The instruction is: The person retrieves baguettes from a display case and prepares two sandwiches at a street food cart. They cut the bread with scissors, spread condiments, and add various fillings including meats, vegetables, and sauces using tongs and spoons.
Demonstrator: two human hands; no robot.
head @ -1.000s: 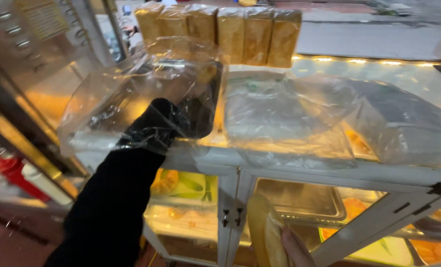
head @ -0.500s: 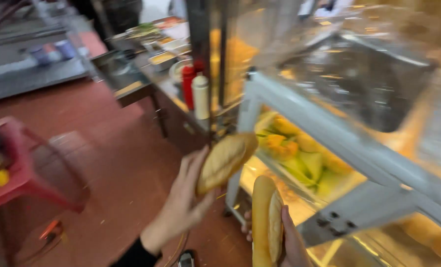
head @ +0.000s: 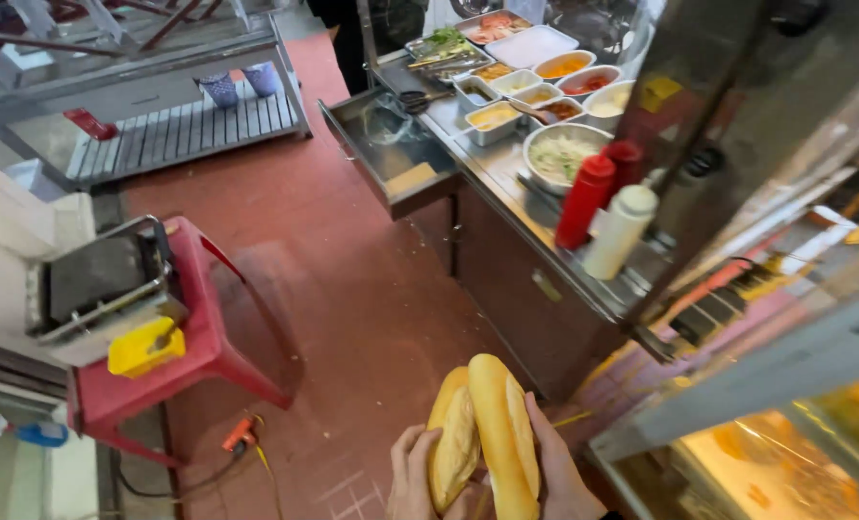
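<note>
two golden-brown crusty bread rolls, long and pointed at the ends, sit upright side by side at the bottom of the view: the larger split roll [head: 502, 433] in your right hand [head: 554, 472] and the smaller roll [head: 453, 445] in your left hand [head: 412, 477], the two touching along their length. each grip is closed around the lower half of its roll, fingers wrapped on the outer flank.

you should judge these as light and hollow-feeling, with a brittle crust that flakes or cracks under a hard squeeze and a soft crumb that crushes. hold them around the thick middle with a broad, gentle wrap rather than by the tapered tips. the larger roll seems to be slit along one side, so keep pressure off that seam or it may gape.

the lower ends of both rolls and most of your palms are cut off by the frame edge, so you cannot see how deep the hold goes. whether the smaller roll is also cut open cannot be told. to the right, the steel bench [head: 506, 178] carries a red squeeze bottle [head: 583, 202] and a white squeeze bottle [head: 620, 229]; the glass case [head: 785, 453] beyond is blurred.
</note>
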